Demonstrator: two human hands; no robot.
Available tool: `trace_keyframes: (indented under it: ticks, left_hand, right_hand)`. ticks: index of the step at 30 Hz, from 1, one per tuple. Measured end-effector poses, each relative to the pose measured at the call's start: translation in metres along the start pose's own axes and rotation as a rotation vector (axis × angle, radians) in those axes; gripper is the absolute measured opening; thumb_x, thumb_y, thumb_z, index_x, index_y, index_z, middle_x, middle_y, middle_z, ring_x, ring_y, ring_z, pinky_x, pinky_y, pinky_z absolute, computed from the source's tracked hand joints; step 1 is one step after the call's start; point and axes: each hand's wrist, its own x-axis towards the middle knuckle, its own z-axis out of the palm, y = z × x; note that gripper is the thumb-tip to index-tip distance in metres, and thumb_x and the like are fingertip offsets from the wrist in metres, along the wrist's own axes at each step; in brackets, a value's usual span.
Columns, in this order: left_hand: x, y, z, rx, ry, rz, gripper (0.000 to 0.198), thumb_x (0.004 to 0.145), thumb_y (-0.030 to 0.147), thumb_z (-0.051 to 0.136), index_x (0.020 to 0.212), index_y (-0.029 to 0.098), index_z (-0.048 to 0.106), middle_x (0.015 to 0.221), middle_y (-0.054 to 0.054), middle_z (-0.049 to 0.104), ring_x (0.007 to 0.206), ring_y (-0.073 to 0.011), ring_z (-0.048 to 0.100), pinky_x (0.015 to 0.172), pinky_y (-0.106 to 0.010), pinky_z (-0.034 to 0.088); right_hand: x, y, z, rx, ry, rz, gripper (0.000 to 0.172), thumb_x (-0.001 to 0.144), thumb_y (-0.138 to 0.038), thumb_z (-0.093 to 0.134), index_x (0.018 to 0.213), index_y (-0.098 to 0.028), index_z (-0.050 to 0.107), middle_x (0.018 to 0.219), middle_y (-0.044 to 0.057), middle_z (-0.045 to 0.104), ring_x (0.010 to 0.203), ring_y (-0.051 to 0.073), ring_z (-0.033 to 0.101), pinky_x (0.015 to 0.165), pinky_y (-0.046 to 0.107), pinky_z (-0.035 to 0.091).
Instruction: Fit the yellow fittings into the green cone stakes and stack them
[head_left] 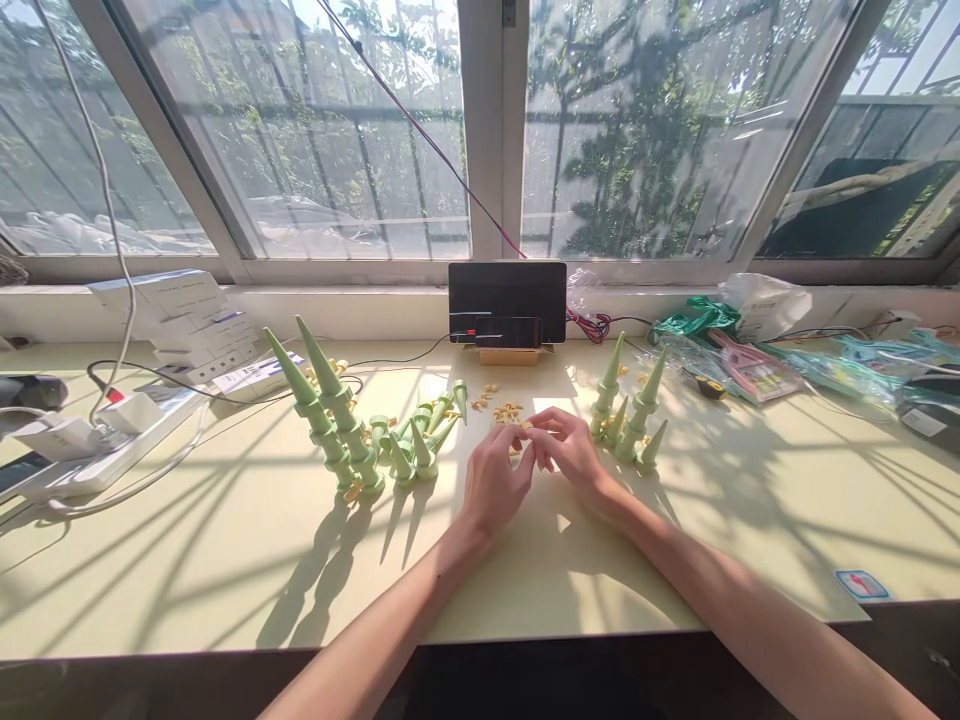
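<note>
My left hand [495, 478] and my right hand [571, 452] meet over the middle of the table, fingertips together in a pinch. Whatever is between the fingers is too small and hidden to make out. Just beyond them lies a loose pile of small yellow pieces [508, 412]. To the left stand two tall stacks of light green cone-topped parts [328, 375], with shorter green cones [424, 452] and more green parts lying beside them. Right of my right hand is another group of upright green cone-topped stacks [643, 405], with small yellow bits on them.
A black tablet [507, 285] leans at the window, a phone [508, 332] before it on a small cardboard stand [510, 356]. White boxes [176, 315], a power strip [90, 465] and cables occupy the left. Plastic bags [750, 350] lie at the back right; a sticker [861, 584] marks the front edge.
</note>
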Motion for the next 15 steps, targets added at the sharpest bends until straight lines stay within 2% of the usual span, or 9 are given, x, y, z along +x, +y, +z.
trace_keyframes:
  ticks: [6,15]
  left_hand:
    - [0.0005,-0.0037,0.0012,0.016,0.014,0.007,0.006,0.089,0.02,0.057,0.088,0.02,0.063,0.084,-0.001,0.065,0.06,-0.0102,0.055,0.056,-0.023,0.04]
    - [0.0003,-0.0008,0.0004,0.015,0.021,0.01,0.007,0.089,0.018,0.057,0.09,0.02,0.064,0.086,-0.001,0.067,0.06,-0.01,0.056,0.055,-0.023,0.041]
  right_hand:
    - [-0.0015,-0.0009,-0.0001,0.033,-0.018,-0.037,0.023,0.075,-0.038,0.072,0.082,-0.019,0.06,0.058,-0.004,0.059,0.042,0.011,0.051,0.039,0.024,0.038]
    - [0.0008,-0.0001,0.0012,0.033,-0.003,-0.002,0.023,0.075,-0.036,0.072,0.083,-0.018,0.059,0.059,-0.004,0.058,0.039,0.01,0.05,0.038,0.024,0.037]
